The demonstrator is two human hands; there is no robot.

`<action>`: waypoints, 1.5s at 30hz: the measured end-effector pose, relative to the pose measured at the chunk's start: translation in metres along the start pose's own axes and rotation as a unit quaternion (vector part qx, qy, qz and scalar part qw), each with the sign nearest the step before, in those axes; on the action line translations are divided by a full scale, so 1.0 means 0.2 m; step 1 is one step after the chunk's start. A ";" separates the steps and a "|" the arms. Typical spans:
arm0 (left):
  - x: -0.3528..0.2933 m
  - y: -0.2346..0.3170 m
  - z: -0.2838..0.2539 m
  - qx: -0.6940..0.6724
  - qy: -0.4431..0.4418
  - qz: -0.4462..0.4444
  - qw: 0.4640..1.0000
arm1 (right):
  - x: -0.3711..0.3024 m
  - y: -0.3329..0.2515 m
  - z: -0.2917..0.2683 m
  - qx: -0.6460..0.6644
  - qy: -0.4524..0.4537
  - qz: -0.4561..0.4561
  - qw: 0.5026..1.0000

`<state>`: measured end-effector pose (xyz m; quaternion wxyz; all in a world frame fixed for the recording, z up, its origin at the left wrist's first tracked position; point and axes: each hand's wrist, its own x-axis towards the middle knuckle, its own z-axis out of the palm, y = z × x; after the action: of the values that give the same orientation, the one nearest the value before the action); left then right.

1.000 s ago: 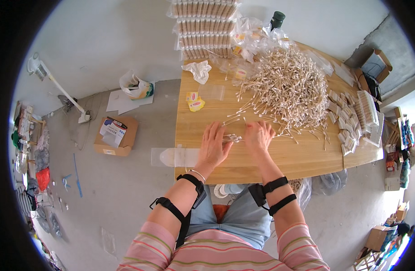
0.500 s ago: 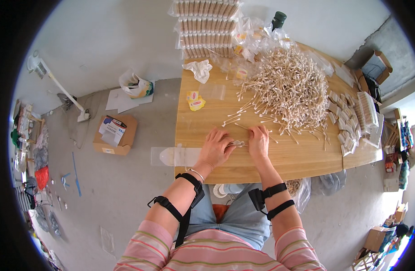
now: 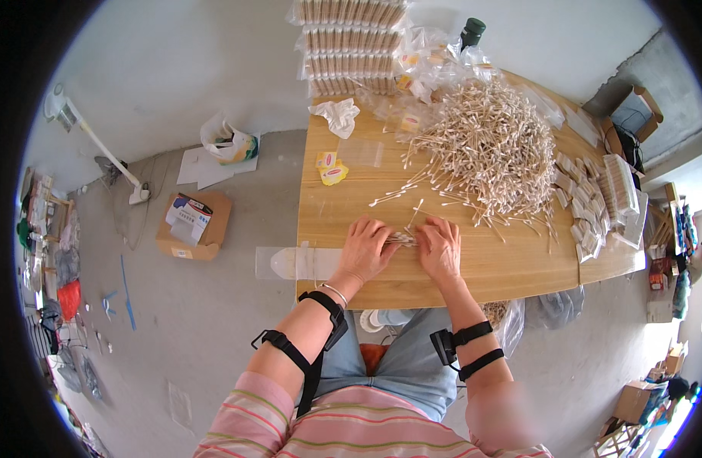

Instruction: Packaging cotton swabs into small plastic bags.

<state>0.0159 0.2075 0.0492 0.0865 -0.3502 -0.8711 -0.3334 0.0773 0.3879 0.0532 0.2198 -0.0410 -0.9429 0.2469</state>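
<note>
Near the front edge of the wooden table [image 3: 343, 195], my left hand [image 3: 365, 248] is closed around a small bundle of cotton swabs [image 3: 401, 239]. Fingers bent, my right hand [image 3: 439, 248] grips the right end of the same bundle. One swab sticks up at an angle between the hands. Beyond them lies a large heap of loose cotton swabs [image 3: 492, 145], with a few strays scattered toward my hands. A clear plastic sleeve [image 3: 278, 263] hangs over the table's left edge beside my left wrist.
Stacked packs of swabs [image 3: 351, 42] stand at the back left, near a crumpled tissue [image 3: 337, 118] and yellow cards [image 3: 332, 169]. Several small swab bundles [image 3: 584, 198] lie on the right. A dark green bottle [image 3: 472, 33] is at the back. An open cardboard box [image 3: 194, 229] sits on the floor.
My right hand has shifted slightly right and its fingers have closed in on the bundle. A swab now sticks up between the hands. Fewer loose swabs lie just beyond them.
</note>
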 end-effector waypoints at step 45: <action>-0.28 0.18 -0.01 0.139 -0.123 0.004 0.983 | -0.21 -0.10 0.08 0.194 0.070 0.118 0.971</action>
<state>0.0813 0.1951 0.0477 0.0275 -0.3763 -0.9117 -0.1628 0.1085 0.3548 0.0337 0.2582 -0.1254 -0.8479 0.4457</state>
